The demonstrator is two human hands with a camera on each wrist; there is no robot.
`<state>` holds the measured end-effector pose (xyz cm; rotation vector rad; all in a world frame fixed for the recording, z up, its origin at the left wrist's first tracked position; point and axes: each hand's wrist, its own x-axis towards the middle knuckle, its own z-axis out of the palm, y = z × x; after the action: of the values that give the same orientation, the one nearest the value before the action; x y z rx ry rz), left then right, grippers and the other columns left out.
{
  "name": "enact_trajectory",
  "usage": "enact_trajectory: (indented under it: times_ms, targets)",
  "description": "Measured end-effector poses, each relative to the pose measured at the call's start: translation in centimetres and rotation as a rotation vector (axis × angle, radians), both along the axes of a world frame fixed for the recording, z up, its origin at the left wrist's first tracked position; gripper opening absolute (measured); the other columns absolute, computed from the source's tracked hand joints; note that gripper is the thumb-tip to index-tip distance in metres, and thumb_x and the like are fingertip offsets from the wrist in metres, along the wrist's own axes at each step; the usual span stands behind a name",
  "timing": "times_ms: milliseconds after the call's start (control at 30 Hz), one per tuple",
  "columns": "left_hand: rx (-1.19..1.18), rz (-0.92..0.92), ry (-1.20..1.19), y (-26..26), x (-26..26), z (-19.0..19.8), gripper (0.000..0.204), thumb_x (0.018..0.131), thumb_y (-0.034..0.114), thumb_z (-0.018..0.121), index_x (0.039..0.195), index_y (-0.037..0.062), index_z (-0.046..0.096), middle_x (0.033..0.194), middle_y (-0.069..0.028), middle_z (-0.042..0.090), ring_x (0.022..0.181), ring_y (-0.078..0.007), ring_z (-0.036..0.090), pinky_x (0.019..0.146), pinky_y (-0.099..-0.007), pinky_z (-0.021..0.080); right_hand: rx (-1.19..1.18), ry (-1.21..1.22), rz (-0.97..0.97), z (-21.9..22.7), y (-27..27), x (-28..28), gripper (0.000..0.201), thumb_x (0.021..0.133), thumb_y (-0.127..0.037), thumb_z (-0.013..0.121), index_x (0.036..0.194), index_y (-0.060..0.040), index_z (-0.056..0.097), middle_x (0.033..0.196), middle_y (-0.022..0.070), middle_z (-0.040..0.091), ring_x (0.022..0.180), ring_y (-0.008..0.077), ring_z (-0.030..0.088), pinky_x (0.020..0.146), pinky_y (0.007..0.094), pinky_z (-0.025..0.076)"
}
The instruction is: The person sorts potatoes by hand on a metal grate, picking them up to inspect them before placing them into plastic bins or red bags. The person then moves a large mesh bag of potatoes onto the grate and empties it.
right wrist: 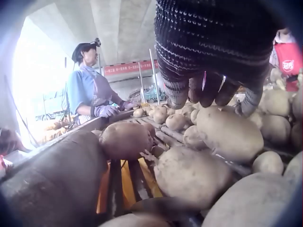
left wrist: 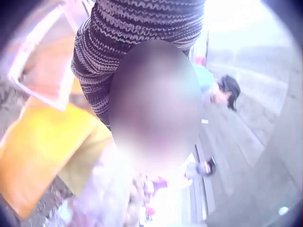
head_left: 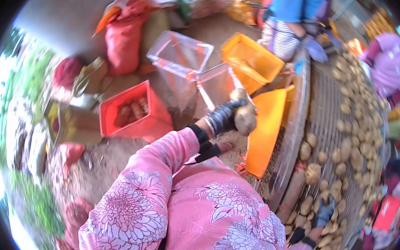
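Note:
In the head view the left hand (head_left: 225,116), in a dark patterned glove, grips a potato (head_left: 245,119) with a second, smaller potato (head_left: 238,94) beside it. The left wrist view shows the gloved left hand (left wrist: 137,33), but a blurred oval covers what lies below it. My right hand (head_left: 325,212) is over potatoes (head_left: 325,241) on the slatted rollers. Seen from the right wrist, the gloved right hand (right wrist: 213,52) has its fingers pointing down, spaced apart, just behind a large potato (right wrist: 229,133); whether they touch it is unclear.
Left of the roller table's metal edge (head_left: 297,112) stand an orange crate (head_left: 265,136), a yellow crate (head_left: 251,62), clear crates (head_left: 180,53) and a red crate (head_left: 160,121) with contents. A person in blue (right wrist: 83,90) stands farther along the table. Sacks (head_left: 123,41) lie behind.

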<state>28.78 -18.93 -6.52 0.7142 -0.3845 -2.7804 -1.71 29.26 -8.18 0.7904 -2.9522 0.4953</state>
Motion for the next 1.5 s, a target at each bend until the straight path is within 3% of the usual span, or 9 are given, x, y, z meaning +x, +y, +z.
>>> enact_trajectory:
  times_ms: [300,400,433,500,600,800,1067,1333,1500]
  targets:
    - [0.039,0.949,-0.558,-8.1,31.4,-11.1,0.023,0.084,0.039,0.052,0.093,0.018,0.051,0.081,-0.0014,0.056,0.076,-0.0223,0.056,0.067,-0.0406,0.05,0.031,-0.068,-0.096,0.9,-2.1,-0.7,0.037,0.072,-0.008,0.07,0.107,0.0006,0.06,0.108,0.0164,0.058,0.101,0.0309,0.054,0.09,0.0356,0.043]
    - [-0.363,0.436,-0.389,-10.7,37.0,-12.4,0.046,0.086,0.045,0.045,0.117,0.011,0.051,0.108,-0.0073,0.06,0.1,-0.0271,0.056,0.085,-0.0412,0.045,0.084,0.02,-0.026,-0.3,-1.0,-0.5,0.04,0.073,-0.02,0.071,0.106,-0.0006,0.061,0.106,0.0183,0.061,0.096,0.0311,0.057,0.088,0.0375,0.044]
    - [-0.132,0.369,-0.441,-12.9,37.1,-13.6,0.049,0.089,0.045,0.038,0.123,0.0125,0.049,0.123,-0.0105,0.054,0.108,-0.0314,0.052,0.093,-0.0441,0.041,0.0,-0.117,-0.054,4.8,-5.6,3.6,0.04,0.073,-0.022,0.071,0.105,-0.0005,0.061,0.101,0.0186,0.062,0.094,0.0336,0.057,0.087,0.0402,0.044]
    - [-0.017,0.702,-0.863,-13.7,26.1,-11.1,0.05,0.09,0.052,0.034,0.124,0.0173,0.049,0.136,-0.0108,0.041,0.128,-0.0288,0.034,0.108,-0.0456,0.024,-0.01,0.017,-0.014,4.6,-5.7,5.7,0.046,0.072,-0.032,0.069,0.106,-0.0031,0.061,0.099,0.0184,0.062,0.095,0.0355,0.057,0.086,0.0428,0.044]
    - [-0.303,0.162,-0.646,-15.3,12.5,-12.8,0.039,0.09,0.036,0.043,0.122,0.0142,0.05,0.127,-0.0096,0.049,0.113,-0.0247,0.045,0.095,-0.0402,0.035,0.052,0.003,-0.129,7.0,-7.7,11.3,0.045,0.07,-0.032,0.069,0.109,-0.0095,0.06,0.104,0.0125,0.06,0.099,0.0324,0.055,0.089,0.0434,0.042]
    - [-1.495,-0.575,0.149,4.5,-14.1,-1.3,0.033,0.084,-0.002,0.05,0.117,0.0017,0.053,0.108,-0.0062,0.06,0.098,-0.0147,0.056,0.087,-0.0266,0.044,-0.062,-0.067,-0.228,6.7,-3.9,22.0,0.042,0.07,-0.025,0.07,0.109,-0.011,0.06,0.102,0.0112,0.06,0.097,0.0319,0.055,0.087,0.0405,0.044]
    - [-2.254,-0.785,1.161,21.0,-17.9,1.1,0.046,0.059,0.011,0.062,0.105,0.0055,0.059,0.102,-0.0142,0.06,0.098,-0.0329,0.055,0.092,-0.0455,0.039,-0.143,0.074,-0.899,6.7,7.6,32.9,0.032,0.074,-0.015,0.069,0.104,-0.0051,0.062,0.1,0.0146,0.063,0.095,0.031,0.06,0.084,0.0365,0.047]
    - [-2.18,-0.788,1.096,19.6,-17.2,-0.8,0.044,0.062,0.022,0.062,0.104,0.0068,0.06,0.103,-0.0142,0.058,0.099,-0.0342,0.053,0.091,-0.0465,0.037,0.173,-0.222,-1.318,4.0,9.7,27.3,0.064,0.074,-0.035,0.067,0.122,-0.0023,0.041,0.119,0.0207,0.049,0.109,0.0372,0.049,0.093,0.0431,0.042]
    - [-2.205,-0.709,1.089,19.7,-16.7,0.1,0.041,0.062,0.019,0.063,0.101,0.0064,0.061,0.101,-0.0149,0.059,0.095,-0.0356,0.053,0.085,-0.0457,0.041,0.052,0.035,-1.351,1.5,10.3,25.5,0.058,0.071,-0.029,0.07,0.117,-0.0045,0.044,0.111,0.0194,0.052,0.103,0.0375,0.051,0.088,0.0442,0.043]
